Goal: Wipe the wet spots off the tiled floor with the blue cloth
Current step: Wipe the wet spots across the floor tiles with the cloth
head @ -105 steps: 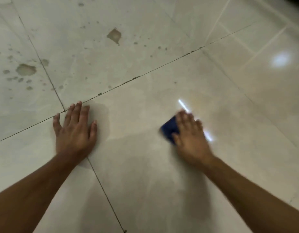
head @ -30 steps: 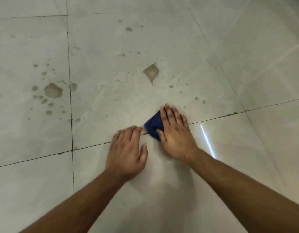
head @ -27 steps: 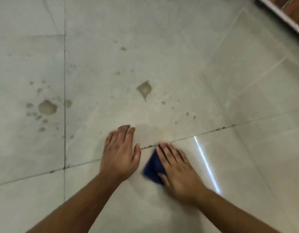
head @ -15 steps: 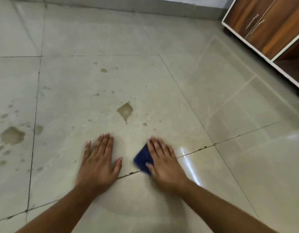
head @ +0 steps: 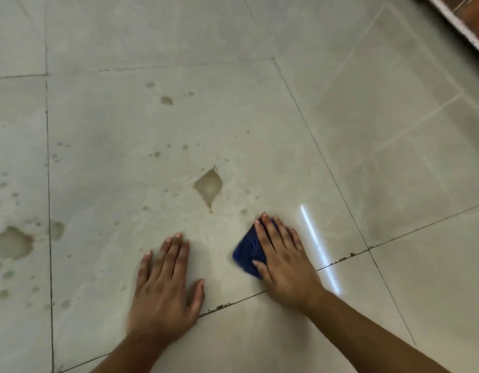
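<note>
My right hand lies flat, fingers straight, pressing the folded blue cloth onto the pale tiled floor. Only the cloth's left part shows from under the fingers. My left hand rests flat on the tile to the left of the cloth, fingers spread. A diamond-shaped wet spot lies just beyond the cloth. A larger wet patch with several small drops around it sits at the far left. More small drops dot the tile further away.
Dark grout lines cross the floor between the tiles. A wooden cabinet with a white base stands at the top right corner. A bright streak of reflected light lies right of my right hand.
My right hand has slid the cloth forward across the grout line, closer to the diamond-shaped spot. My left hand stays flat on the floor beside it. The view tilted down.
</note>
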